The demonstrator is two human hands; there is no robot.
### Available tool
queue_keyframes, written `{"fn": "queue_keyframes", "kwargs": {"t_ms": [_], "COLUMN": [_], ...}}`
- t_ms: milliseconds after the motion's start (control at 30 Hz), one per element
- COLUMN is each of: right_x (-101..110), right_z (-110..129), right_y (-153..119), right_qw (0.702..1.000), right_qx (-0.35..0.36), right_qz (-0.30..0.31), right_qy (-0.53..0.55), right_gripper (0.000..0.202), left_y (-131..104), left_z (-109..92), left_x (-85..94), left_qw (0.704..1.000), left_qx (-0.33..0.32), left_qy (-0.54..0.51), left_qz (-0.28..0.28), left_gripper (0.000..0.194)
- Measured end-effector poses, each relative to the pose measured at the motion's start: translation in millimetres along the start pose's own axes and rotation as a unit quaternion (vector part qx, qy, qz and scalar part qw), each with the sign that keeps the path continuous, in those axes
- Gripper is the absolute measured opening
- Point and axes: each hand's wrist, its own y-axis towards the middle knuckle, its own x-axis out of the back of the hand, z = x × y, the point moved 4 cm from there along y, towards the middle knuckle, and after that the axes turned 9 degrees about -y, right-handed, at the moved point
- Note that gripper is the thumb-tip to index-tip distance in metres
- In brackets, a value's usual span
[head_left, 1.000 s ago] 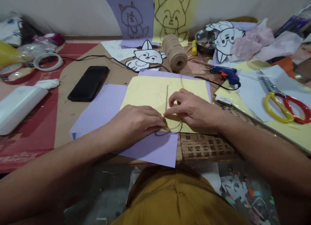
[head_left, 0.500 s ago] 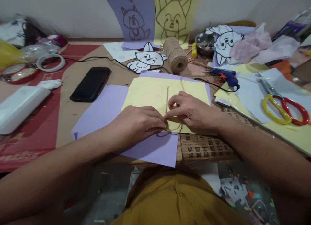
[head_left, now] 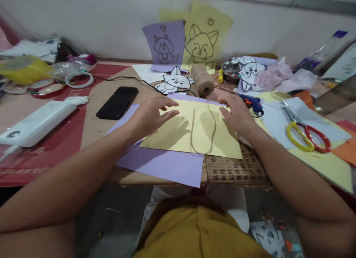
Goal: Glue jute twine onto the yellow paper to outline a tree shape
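A sheet of yellow paper point(head_left: 172, 139) lies in front of me over purple sheets point(head_left: 167, 165). Brown twine point(head_left: 214, 130) runs across it in a U-shaped loop, leading back to a twine spool point(head_left: 202, 80) that rests on its side. Over the paper's left part is my left hand point(head_left: 151, 115), fingers apart and holding nothing. My right hand point(head_left: 236, 111) hovers at the paper's right edge beside the blue glue gun point(head_left: 253, 103), fingers spread with nothing visible in them. Faint pencil lines show on the yellow sheet near the twine.
Scissors point(head_left: 306, 135) lie on papers at right. To the left are a black phone point(head_left: 117, 103), a white power bank point(head_left: 39, 122) and a tape roll point(head_left: 79, 80). Fox drawings on purple point(head_left: 172, 31) and yellow sheets point(head_left: 222, 26) lean on the wall, behind a paper fox cutout point(head_left: 178, 81).
Both hands have let go of the twine and moved apart, the left one leftward and the right one up and rightward. The camera view has tilted upward.
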Motion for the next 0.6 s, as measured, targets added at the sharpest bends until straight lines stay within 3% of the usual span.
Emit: {"fn": "queue_keyframes", "kwargs": {"t_ms": [33, 200, 400, 600], "right_x": [-3, -17, -16, -21], "right_z": [-5, -11, -4, -1], "right_y": [1, 1, -1, -2], "right_qw": [0.999, 0.969, 0.964, 0.963], "right_qx": [-0.031, -0.131, -0.127, -0.124], "right_qz": [0.022, 0.129, 0.138, 0.132], "right_qy": [-0.037, -0.165, -0.189, -0.201], "right_gripper": [0.041, 0.058, 0.055, 0.048], "left_y": [5, 25, 40, 54], "left_z": [9, 41, 50, 60], "left_x": [-3.9, -30.6, -39.2, -37.9], "left_qw": [0.999, 0.984, 0.975, 0.978], "left_qx": [0.01, 0.097, 0.148, 0.141], "left_qy": [0.027, 0.144, 0.156, 0.149], "left_qz": [-0.013, 0.047, 0.063, 0.048], "left_gripper": [0.037, 0.056, 0.051, 0.046]}}
